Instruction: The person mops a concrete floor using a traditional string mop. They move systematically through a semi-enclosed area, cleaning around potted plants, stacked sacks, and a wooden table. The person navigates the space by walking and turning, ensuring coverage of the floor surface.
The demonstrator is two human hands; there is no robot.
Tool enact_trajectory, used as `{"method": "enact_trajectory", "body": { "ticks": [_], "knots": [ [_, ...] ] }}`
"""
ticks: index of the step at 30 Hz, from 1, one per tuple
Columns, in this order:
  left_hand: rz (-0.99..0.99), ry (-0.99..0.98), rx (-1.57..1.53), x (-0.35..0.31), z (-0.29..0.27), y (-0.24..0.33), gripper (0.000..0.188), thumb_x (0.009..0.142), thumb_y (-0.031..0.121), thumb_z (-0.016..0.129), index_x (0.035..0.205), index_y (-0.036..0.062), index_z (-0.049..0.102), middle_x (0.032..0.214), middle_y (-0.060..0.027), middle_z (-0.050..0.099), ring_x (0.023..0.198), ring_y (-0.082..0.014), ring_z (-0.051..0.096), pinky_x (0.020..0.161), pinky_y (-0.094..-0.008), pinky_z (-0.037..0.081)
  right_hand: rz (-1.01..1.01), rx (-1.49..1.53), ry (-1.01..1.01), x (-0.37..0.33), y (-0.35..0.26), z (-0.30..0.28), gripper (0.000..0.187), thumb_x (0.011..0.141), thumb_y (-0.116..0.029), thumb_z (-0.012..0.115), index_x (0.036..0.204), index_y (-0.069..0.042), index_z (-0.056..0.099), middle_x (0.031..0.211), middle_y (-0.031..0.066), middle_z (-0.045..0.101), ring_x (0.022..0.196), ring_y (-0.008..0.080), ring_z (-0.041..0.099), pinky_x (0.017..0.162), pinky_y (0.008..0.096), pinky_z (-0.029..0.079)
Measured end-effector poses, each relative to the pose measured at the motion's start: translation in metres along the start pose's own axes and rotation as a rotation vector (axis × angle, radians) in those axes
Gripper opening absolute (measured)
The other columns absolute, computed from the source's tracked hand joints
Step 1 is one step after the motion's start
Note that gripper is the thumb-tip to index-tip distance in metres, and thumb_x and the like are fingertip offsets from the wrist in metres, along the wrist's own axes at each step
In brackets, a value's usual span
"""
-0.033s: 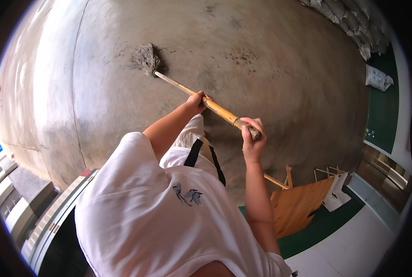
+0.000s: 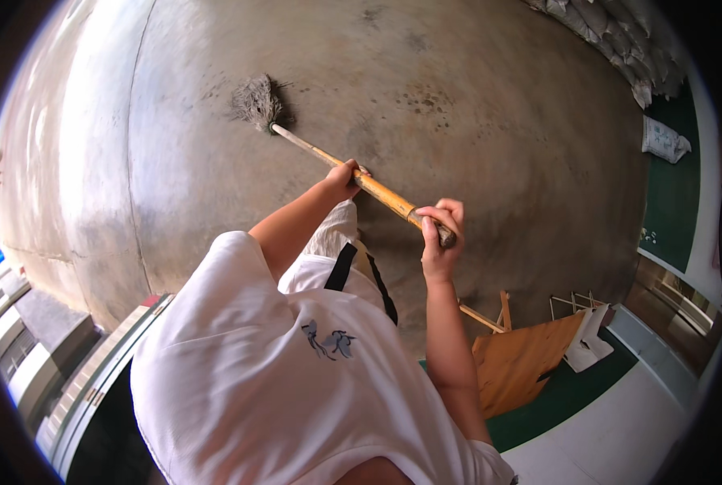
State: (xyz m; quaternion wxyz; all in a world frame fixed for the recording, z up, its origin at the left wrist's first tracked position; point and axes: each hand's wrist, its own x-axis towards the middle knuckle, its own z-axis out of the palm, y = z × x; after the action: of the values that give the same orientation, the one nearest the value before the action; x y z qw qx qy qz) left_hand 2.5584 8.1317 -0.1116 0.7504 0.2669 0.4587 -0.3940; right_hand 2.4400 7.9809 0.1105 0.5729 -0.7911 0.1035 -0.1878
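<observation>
I hold a mop with both hands over a grey concrete floor (image 2: 490,113). Its grey stringy head (image 2: 256,101) rests on the floor ahead of me at the upper left. The yellow wooden handle (image 2: 387,198) slants down to the right. My left hand (image 2: 345,179) grips the handle near its middle. My right hand (image 2: 440,230) is closed around the handle's top end. I wear a white T-shirt with a dark strap across the front.
Stacked pale sacks (image 2: 619,48) line the far right edge, with a white bag (image 2: 664,139) on a green floor strip (image 2: 672,210). A wooden board (image 2: 522,360) and a white wire stand (image 2: 591,327) lie at the right. Steps (image 2: 29,339) run along the lower left.
</observation>
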Motion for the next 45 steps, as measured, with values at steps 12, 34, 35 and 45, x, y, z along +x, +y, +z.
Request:
{"method": "enact_trajectory", "body": {
  "ticks": [12, 34, 35, 45],
  "knots": [
    [-0.095, -0.035, 0.351, 0.020, 0.054, -0.022, 0.021, 0.089, 0.025, 0.044, 0.086, 0.0042, 0.046, 0.078, -0.0105, 0.054, 0.075, -0.0239, 0.058, 0.074, -0.0367, 0.051, 0.086, 0.605, 0.023, 0.039, 0.010, -0.047, 0.013, 0.074, -0.008, 0.042, 0.062, -0.005, 0.041, 0.062, 0.0073, 0.046, 0.065, 0.0194, 0.047, 0.083, 0.0408, 0.040],
    [-0.481, -0.304, 0.950, 0.040, 0.226, -0.490, 0.014, 0.082, 0.020, 0.055, 0.077, 0.0077, 0.049, 0.070, -0.0060, 0.052, 0.060, -0.0184, 0.055, 0.053, -0.0336, 0.050, -0.004, -0.146, 0.703, -0.173, 0.024, -0.324, 0.011, 0.072, -0.008, 0.048, 0.065, 0.000, 0.045, 0.062, 0.0085, 0.049, 0.065, 0.0224, 0.052, 0.077, 0.0408, 0.045],
    [-0.497, -0.311, 0.970, 0.044, 0.223, -0.496, 0.015, 0.081, 0.021, 0.055, 0.074, 0.0088, 0.050, 0.069, -0.0055, 0.052, 0.058, -0.0164, 0.055, 0.051, -0.0320, 0.050, -0.024, -0.158, 0.679, -0.174, 0.030, -0.320, 0.011, 0.073, -0.008, 0.052, 0.067, 0.000, 0.048, 0.064, 0.0088, 0.050, 0.067, 0.0242, 0.053, 0.075, 0.0412, 0.045],
    [-0.826, -0.387, 0.733, 0.052, 0.135, -0.403, 0.021, 0.082, 0.013, 0.050, 0.064, 0.0085, 0.043, 0.051, 0.0004, 0.043, 0.045, -0.0107, 0.046, 0.041, -0.0267, 0.042, -0.194, -0.356, 0.091, -0.142, 0.012, -0.172, 0.017, 0.061, 0.000, 0.062, 0.061, -0.007, 0.046, 0.060, 0.0065, 0.051, 0.059, 0.0235, 0.055, 0.062, 0.0335, 0.047]
  ]
}}
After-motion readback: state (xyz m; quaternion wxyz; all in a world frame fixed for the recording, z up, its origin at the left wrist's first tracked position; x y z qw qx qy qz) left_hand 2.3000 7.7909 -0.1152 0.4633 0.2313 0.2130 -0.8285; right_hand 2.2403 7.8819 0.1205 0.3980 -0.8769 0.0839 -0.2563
